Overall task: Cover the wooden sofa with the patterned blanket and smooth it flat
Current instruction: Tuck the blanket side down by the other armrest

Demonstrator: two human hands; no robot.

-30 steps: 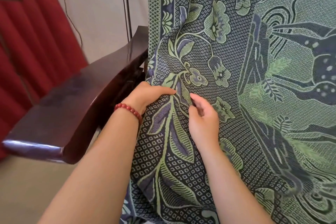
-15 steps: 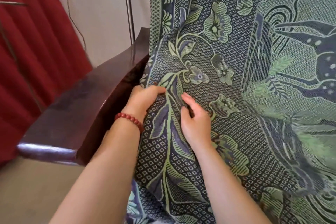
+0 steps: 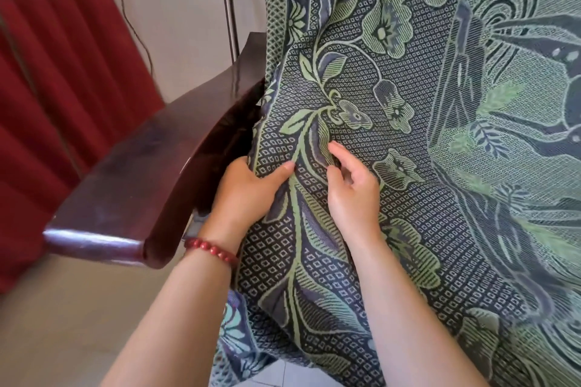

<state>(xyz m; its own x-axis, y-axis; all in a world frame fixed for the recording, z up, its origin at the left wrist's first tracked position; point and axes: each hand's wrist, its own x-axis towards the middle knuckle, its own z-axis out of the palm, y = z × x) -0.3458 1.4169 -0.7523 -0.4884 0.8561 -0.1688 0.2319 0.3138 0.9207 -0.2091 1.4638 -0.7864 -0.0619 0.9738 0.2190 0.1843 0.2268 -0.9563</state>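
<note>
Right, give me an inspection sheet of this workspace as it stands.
Surface: wooden sofa, dark armrest bare, the rest under cloth.
Job's things: patterned blanket draped over the sofa, creased and bunched beside the armrest, its lower edge hanging loose.
Clutter: nothing seen.
Grippers: left hand grips the blanket's edge by the armrest; right hand rests on a fold, fingers curled.
Cables: thin wire down the wall.
Surroundings: red curtain, metal pole, pale wall.
</note>
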